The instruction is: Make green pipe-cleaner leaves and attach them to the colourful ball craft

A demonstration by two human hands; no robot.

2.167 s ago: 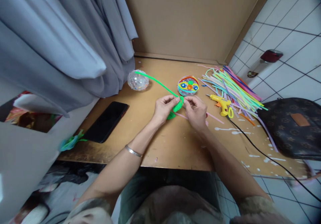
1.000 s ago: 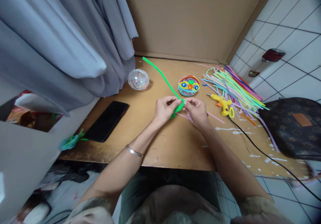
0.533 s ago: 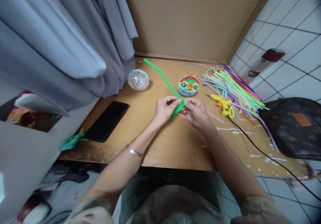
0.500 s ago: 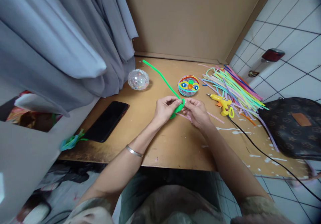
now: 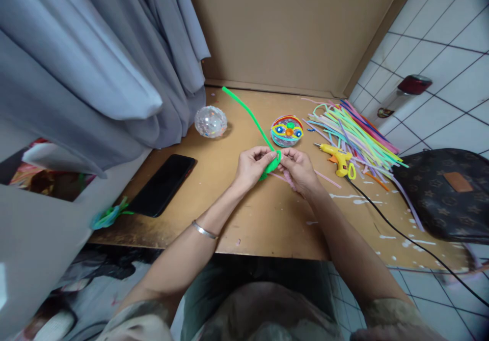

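A green pipe cleaner (image 5: 250,114) is bunched into a coil at its lower end, and its long free end points up and left. My left hand (image 5: 252,167) pinches the coiled part from the left. From the right, the fingers of my right hand (image 5: 298,169) close on the same coil, their tips almost touching the left ones. A pink fuzzy piece hangs under my right hand, partly hidden by it. Just beyond my hands sits a decorated ball (image 5: 287,131) with yellow, blue, red and orange strips.
A clear ball (image 5: 211,122) and a black phone (image 5: 164,185) lie on the left. To the right are a yellow glue gun (image 5: 336,159) with a black cable, a pile of pipe cleaners (image 5: 355,132) and a dark bag (image 5: 446,193). A grey curtain (image 5: 153,51) hangs at the left.
The free end of the green pipe cleaner has swung slightly up and to the right. Both hands keep nearly the same place, and more of the pink piece shows under my right hand.
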